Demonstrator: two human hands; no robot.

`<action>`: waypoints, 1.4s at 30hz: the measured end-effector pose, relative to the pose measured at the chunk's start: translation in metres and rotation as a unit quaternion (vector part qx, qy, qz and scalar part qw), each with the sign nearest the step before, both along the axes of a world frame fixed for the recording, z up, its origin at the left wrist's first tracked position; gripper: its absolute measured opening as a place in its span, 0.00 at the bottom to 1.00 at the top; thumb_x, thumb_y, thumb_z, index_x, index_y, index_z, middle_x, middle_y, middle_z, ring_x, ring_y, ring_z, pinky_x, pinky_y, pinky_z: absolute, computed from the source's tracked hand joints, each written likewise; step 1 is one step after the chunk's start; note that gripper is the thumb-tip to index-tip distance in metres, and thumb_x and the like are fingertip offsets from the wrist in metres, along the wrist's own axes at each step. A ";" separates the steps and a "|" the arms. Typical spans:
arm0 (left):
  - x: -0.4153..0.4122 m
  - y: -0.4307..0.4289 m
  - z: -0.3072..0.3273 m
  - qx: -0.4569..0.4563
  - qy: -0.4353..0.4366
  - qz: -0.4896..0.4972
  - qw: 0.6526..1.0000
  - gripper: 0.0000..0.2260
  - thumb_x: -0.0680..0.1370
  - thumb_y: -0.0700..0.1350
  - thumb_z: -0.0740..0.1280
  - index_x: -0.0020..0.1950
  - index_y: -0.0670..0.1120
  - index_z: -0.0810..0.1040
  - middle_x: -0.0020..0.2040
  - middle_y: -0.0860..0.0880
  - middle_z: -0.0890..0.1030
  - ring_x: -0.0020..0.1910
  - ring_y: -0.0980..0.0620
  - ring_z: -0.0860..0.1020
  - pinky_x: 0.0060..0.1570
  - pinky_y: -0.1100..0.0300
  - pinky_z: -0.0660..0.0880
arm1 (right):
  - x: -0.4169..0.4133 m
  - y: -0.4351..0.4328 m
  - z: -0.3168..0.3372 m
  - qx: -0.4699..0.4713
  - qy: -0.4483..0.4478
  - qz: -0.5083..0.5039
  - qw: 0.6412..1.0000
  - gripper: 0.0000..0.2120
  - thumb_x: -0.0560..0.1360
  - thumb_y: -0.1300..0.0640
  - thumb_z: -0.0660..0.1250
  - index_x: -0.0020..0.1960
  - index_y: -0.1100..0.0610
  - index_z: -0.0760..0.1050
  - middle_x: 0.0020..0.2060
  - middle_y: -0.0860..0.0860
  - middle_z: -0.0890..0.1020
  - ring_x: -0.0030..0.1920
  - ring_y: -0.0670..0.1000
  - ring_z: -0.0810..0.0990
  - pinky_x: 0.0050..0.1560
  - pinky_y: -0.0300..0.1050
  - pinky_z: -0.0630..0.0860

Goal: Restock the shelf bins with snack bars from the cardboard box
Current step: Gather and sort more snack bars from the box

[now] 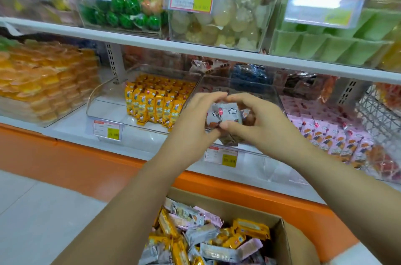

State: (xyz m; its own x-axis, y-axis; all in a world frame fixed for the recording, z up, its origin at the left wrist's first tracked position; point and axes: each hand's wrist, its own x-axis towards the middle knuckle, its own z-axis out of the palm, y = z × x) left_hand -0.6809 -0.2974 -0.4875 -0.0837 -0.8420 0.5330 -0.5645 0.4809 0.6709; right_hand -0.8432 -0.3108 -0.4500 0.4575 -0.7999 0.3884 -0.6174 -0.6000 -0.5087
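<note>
I stretch both arms forward above the cardboard box (pixel 289 243). My left hand (pixel 191 123) and my right hand (pixel 262 123) curl toward each other, with the fingertips almost meeting on top. Together they grip some grey snack bars (pixel 225 115) at the clear middle bin (pixel 278 100).

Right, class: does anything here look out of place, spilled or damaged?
Nothing looks spilled or damaged. Only the cardboard box is untidy: its mixed bars lie jumbled, unlike the neat yellow bars and pink bars in the shelf bins.
</note>
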 end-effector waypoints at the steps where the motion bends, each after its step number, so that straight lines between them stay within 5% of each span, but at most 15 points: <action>1: 0.002 -0.006 -0.001 -0.023 -0.018 0.006 1.000 0.29 0.72 0.36 0.71 0.70 0.52 0.68 0.59 0.59 0.64 0.59 0.63 0.67 0.60 0.68 0.69 | 0.005 -0.006 0.000 -0.016 0.007 -0.004 1.000 0.17 0.71 0.47 0.71 0.59 0.43 0.73 0.36 0.29 0.74 0.34 0.28 0.71 0.36 0.28 0.64; 5: 0.011 -0.031 -0.010 -0.013 -0.024 0.002 1.000 0.32 0.73 0.33 0.69 0.73 0.52 0.65 0.63 0.59 0.61 0.60 0.68 0.61 0.60 0.75 0.65 | 0.019 -0.036 -0.008 -0.050 0.044 -0.034 0.997 0.17 0.70 0.49 0.73 0.57 0.46 0.76 0.28 0.30 0.74 0.31 0.31 0.73 0.33 0.27 0.66; 9: 0.018 -0.046 -0.024 0.031 -0.022 0.002 0.999 0.34 0.74 0.32 0.67 0.75 0.55 0.61 0.72 0.55 0.58 0.66 0.64 0.61 0.55 0.81 0.64 | 0.028 -0.063 -0.023 -0.035 0.087 -0.009 0.996 0.22 0.69 0.48 0.73 0.61 0.45 0.74 0.48 0.41 0.82 0.41 0.39 0.78 0.44 0.44 0.75; 12: 0.020 -0.051 -0.028 0.050 -0.023 -0.005 0.999 0.36 0.75 0.32 0.66 0.76 0.56 0.57 0.75 0.56 0.53 0.63 0.71 0.56 0.48 0.87 0.58 | 0.032 -0.074 -0.026 -0.023 0.093 -0.007 0.995 0.16 0.67 0.49 0.72 0.55 0.48 0.78 0.43 0.44 0.82 0.42 0.48 0.79 0.44 0.50 0.78; 17: 0.031 -0.058 -0.024 0.032 0.006 0.042 0.999 0.28 0.77 0.33 0.64 0.73 0.54 0.65 0.69 0.55 0.65 0.63 0.63 0.68 0.55 0.71 0.72 | 0.026 -0.106 -0.044 0.025 0.040 -0.031 0.998 0.15 0.68 0.50 0.71 0.54 0.49 0.79 0.42 0.44 0.82 0.37 0.45 0.77 0.41 0.43 0.73; 23: 0.054 -0.068 -0.040 0.038 -0.019 0.142 0.989 0.17 0.78 0.39 0.65 0.65 0.52 0.74 0.58 0.58 0.71 0.58 0.61 0.70 0.62 0.55 0.72 | 0.019 -0.154 -0.074 0.128 0.103 -0.073 0.984 0.22 0.74 0.50 0.70 0.64 0.58 0.74 0.62 0.54 0.78 0.61 0.56 0.76 0.56 0.43 0.70; 28: 0.052 -0.073 -0.048 0.047 0.001 0.129 0.991 0.15 0.77 0.39 0.66 0.62 0.52 0.76 0.58 0.55 0.70 0.57 0.59 0.71 0.62 0.54 0.72 | 0.036 -0.160 -0.091 0.069 0.155 -0.081 0.982 0.24 0.77 0.51 0.65 0.71 0.56 0.66 0.67 0.58 0.71 0.61 0.59 0.74 0.61 0.49 0.71; 31: 0.049 -0.074 -0.050 0.034 0.001 0.144 0.989 0.14 0.77 0.38 0.66 0.61 0.50 0.77 0.57 0.54 0.70 0.55 0.62 0.69 0.62 0.67 0.68 | 0.037 -0.156 -0.094 0.007 0.145 -0.098 0.985 0.19 0.77 0.52 0.65 0.67 0.52 0.67 0.64 0.58 0.68 0.49 0.60 0.78 0.54 0.53 0.76; 34: 0.044 -0.074 -0.053 0.031 -0.016 0.143 0.989 0.14 0.76 0.37 0.67 0.59 0.48 0.78 0.57 0.54 0.67 0.53 0.65 0.65 0.55 0.83 0.57 | 0.038 -0.157 -0.094 0.015 0.168 -0.111 0.979 0.21 0.78 0.52 0.65 0.69 0.53 0.67 0.66 0.58 0.66 0.53 0.62 0.78 0.56 0.54 0.76; 42: 0.042 -0.066 -0.057 0.021 -0.034 0.146 0.989 0.13 0.77 0.38 0.67 0.60 0.47 0.78 0.60 0.53 0.67 0.57 0.66 0.63 0.55 0.85 0.54 | 0.028 -0.143 -0.081 -0.010 0.174 -0.115 0.978 0.27 0.76 0.49 0.66 0.71 0.52 0.60 0.65 0.56 0.67 0.49 0.60 0.79 0.48 0.53 0.76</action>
